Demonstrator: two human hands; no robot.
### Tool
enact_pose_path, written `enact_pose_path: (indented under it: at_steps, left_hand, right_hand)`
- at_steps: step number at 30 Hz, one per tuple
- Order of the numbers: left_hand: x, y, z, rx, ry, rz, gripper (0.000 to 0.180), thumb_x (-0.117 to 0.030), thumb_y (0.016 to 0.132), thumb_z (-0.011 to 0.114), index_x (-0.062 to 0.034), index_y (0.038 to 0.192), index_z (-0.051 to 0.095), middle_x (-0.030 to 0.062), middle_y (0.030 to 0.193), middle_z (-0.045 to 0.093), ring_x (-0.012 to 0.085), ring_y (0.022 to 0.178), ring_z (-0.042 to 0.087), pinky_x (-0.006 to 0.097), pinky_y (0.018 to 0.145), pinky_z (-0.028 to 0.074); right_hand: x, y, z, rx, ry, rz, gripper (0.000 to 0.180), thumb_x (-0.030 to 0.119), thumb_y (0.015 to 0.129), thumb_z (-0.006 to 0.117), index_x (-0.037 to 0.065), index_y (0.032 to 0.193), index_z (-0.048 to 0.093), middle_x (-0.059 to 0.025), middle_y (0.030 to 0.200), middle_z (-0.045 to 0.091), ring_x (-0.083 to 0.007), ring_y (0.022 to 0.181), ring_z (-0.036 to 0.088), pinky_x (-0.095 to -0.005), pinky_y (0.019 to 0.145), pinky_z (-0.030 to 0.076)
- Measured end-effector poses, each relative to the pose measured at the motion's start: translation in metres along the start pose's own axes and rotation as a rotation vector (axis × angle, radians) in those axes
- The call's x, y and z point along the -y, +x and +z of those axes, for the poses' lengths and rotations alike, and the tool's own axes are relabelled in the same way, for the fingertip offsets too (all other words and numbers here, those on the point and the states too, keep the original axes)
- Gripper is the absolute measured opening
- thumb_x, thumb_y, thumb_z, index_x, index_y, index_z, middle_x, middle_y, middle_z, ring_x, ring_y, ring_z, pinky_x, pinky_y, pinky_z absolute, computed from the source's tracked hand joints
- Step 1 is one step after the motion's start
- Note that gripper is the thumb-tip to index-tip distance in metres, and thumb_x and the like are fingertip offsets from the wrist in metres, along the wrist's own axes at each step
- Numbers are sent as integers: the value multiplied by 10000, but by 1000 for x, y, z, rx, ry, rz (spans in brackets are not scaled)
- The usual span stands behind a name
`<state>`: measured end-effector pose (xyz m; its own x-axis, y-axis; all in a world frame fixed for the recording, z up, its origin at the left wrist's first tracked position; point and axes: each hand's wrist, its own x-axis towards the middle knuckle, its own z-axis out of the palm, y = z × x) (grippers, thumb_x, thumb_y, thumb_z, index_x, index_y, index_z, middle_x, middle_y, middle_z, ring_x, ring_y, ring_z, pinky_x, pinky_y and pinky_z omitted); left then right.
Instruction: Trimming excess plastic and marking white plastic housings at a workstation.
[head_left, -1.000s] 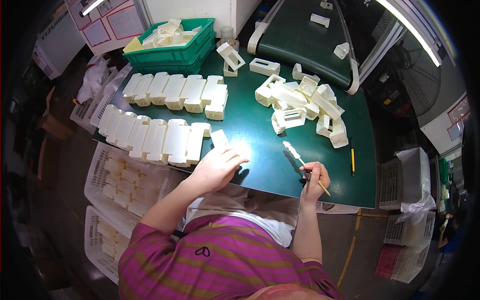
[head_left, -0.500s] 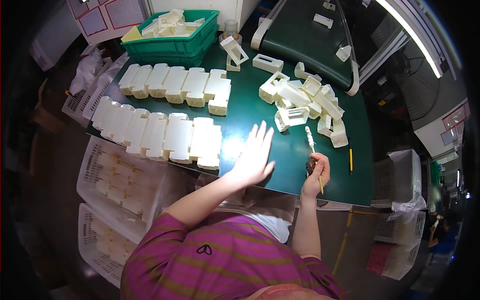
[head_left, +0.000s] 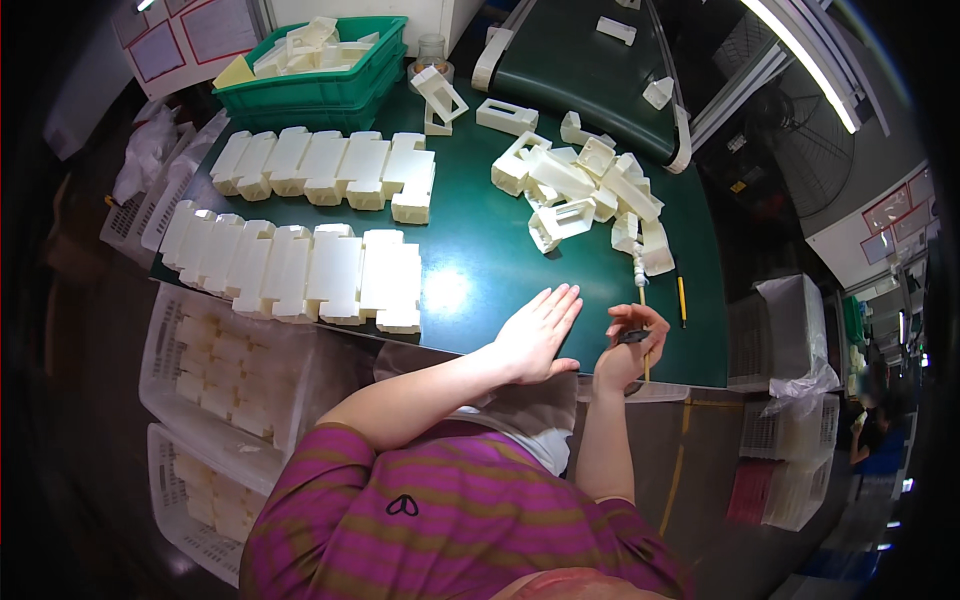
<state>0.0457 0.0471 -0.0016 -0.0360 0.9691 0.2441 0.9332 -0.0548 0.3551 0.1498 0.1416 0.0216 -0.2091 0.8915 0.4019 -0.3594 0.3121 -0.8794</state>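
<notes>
My left hand (head_left: 540,335) lies flat near the front edge of the green table, fingers stretched out, with nothing in it. To its right, my right hand (head_left: 625,362) grips a thin light wooden stick (head_left: 645,297) whose far end is wrapped in something white and lumpy. The same hand also has a small dark tool (head_left: 633,337) in it, whose kind I cannot make out. Beyond the hands lies a loose pile of cream plastic housings (head_left: 565,175), some with rectangular openings. The stick's white end reaches the near side of this pile.
Two rows of cream housings, a far row (head_left: 325,165) and a near row (head_left: 285,270), stand at left. Behind them is a green crate (head_left: 370,85) of parts. A conveyor belt (head_left: 580,85) meets the table's back. A yellow-and-black pen-like tool (head_left: 682,300) lies at right. White baskets (head_left: 150,370) stand below left.
My left hand has slid right and nearer the table's front edge. The stick now stands more upright in my right hand, whose fingers have shifted. The whole view has moved slightly.
</notes>
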Motion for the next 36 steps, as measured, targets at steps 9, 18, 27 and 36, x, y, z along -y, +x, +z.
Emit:
enact_pose_path:
  at_steps: [9, 18, 27, 36]
  left_hand:
    - [19, 33, -9, -144, 156, -471, 972, -601, 741, 535, 97, 1335, 210, 258, 1406, 189, 371, 1333, 112, 429, 1090, 95]
    - [-23, 53, 25, -3, -76, 102, 820, -496, 760, 552, 48, 1317, 295, 199, 1403, 259, 273, 1330, 205, 368, 1095, 140]
    - [-70, 4, 13, 415, -412, 553, 192, -241, 771, 613, -56, 805, 652, 100, 1081, 579, 272, 973, 560, 391, 931, 394]
    - [-28, -7, -21, 195, -567, 292, 293, -23, 718, 629, -129, 991, 623, 110, 1347, 372, 290, 1120, 482, 350, 873, 442]
  right_hand:
    - [31, -6, -26, 35, 6, -71, 408, 339, 965, 316, 13, 819, 512, -120, 626, 586, -97, 460, 442, -191, 448, 345]
    - [38, -3, -18, 25, -3, -73, 386, 325, 967, 317, 31, 822, 522, -90, 646, 588, -69, 485, 437, -179, 449, 319]
    - [43, 43, -40, 116, -286, -316, 368, 247, 843, 612, 29, 1073, 425, 0, 1056, 474, -51, 725, 372, -183, 660, 336]
    - [-27, 126, -54, 112, -1084, -430, 192, 117, 764, 635, 49, 939, 593, -99, 799, 568, -263, 771, 542, -335, 699, 432]
